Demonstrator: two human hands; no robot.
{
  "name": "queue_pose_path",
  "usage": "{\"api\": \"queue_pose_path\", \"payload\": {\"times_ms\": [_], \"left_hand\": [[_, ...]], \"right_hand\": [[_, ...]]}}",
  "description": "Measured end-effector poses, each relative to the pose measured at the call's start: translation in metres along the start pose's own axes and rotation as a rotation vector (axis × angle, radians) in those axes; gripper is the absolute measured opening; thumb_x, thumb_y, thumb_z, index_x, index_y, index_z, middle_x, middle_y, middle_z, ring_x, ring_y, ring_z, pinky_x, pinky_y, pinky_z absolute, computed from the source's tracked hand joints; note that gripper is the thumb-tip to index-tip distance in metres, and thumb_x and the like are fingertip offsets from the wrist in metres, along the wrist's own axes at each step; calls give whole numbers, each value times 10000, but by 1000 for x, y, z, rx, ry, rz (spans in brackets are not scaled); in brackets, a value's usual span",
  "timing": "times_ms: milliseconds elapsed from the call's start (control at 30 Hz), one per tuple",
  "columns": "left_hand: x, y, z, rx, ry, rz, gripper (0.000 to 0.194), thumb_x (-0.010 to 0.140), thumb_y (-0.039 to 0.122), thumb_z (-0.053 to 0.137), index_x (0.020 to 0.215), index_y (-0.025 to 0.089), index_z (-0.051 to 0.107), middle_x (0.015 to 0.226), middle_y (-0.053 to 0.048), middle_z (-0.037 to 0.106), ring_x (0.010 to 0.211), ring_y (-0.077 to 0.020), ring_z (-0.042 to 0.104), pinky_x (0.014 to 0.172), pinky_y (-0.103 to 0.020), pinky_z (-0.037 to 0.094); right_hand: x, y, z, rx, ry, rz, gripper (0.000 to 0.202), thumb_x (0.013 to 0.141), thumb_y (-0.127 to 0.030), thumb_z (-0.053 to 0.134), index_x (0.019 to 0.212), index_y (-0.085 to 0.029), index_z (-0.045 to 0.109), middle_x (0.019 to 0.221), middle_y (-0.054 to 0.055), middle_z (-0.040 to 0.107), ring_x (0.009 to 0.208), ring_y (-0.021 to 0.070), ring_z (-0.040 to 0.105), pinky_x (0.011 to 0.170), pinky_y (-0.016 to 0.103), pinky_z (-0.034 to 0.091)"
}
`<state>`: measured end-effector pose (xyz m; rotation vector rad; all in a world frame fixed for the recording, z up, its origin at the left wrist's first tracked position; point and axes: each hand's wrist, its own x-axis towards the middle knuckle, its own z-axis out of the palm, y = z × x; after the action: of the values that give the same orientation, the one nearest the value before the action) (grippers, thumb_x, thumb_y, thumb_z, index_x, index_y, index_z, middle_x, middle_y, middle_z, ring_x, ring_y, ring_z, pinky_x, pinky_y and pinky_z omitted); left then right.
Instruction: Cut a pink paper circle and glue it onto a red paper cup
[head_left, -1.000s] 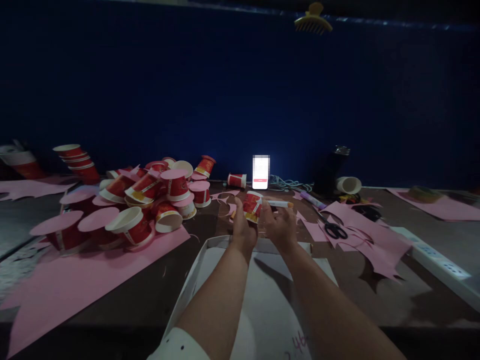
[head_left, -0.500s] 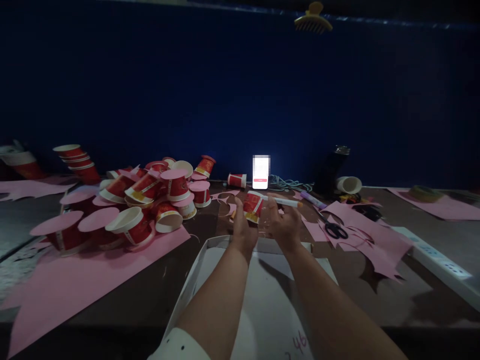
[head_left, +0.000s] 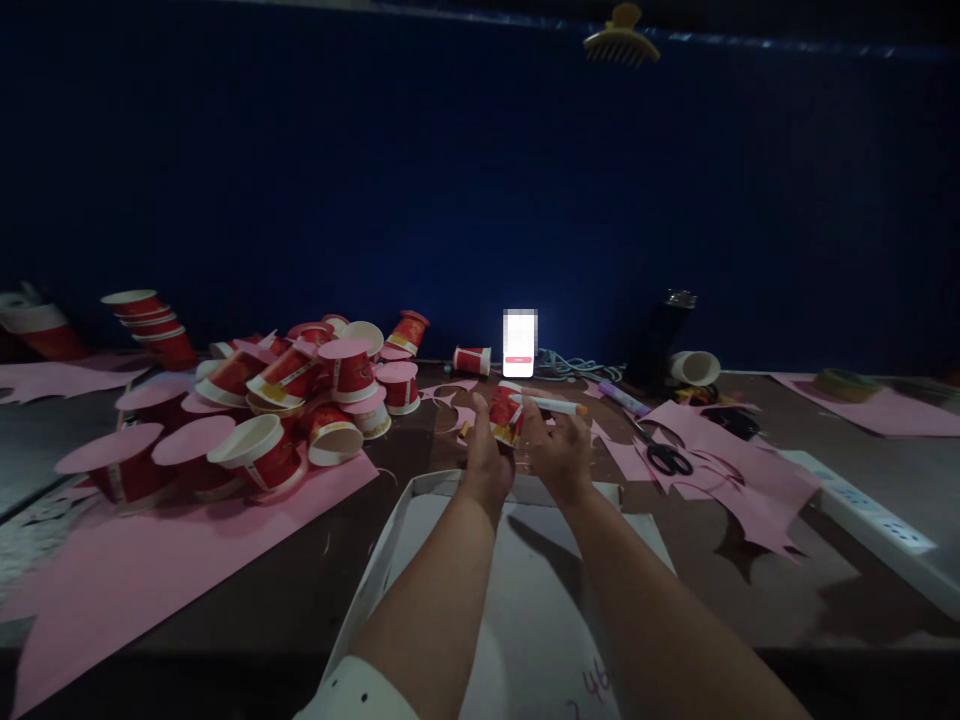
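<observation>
My left hand (head_left: 488,455) is closed around a red paper cup (head_left: 507,412) with a yellow pattern, held tilted above the far edge of a white cardboard box lid (head_left: 525,570). In my right hand (head_left: 559,452) is a white marker pen (head_left: 555,405) with an orange end pointing right. The pen's other end meets the cup's side; its tip is hidden by my fingers. Left of my hands lies a heap of red paper cups (head_left: 349,378), several topped with pink paper discs (head_left: 196,440).
A lit phone (head_left: 518,345) stands at the back. Black-handled scissors (head_left: 669,459) and cut pink paper (head_left: 742,460) lie to the right, near a power strip (head_left: 862,505). Stacked cups (head_left: 154,325) lean at the far left; a dark bottle (head_left: 670,335) stands behind.
My right hand and the marker pen have moved left, against the cup. My left hand keeps its hold on the cup.
</observation>
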<state>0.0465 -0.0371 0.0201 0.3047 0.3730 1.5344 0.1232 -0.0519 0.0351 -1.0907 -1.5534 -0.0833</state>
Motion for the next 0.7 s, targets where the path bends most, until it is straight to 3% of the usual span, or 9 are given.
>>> {"api": "queue_pose_path", "payload": {"times_ms": [700], "left_hand": [[5, 3, -6, -20, 4, -9, 513, 814, 588, 454, 1008, 151, 639, 1010, -107, 682, 957, -193, 643, 849, -308, 508]], "right_hand": [[0, 2, 1, -91, 5, 24, 245, 870, -348, 493, 896, -208, 693, 870, 57, 718, 830, 202, 644, 820, 348, 461]]}}
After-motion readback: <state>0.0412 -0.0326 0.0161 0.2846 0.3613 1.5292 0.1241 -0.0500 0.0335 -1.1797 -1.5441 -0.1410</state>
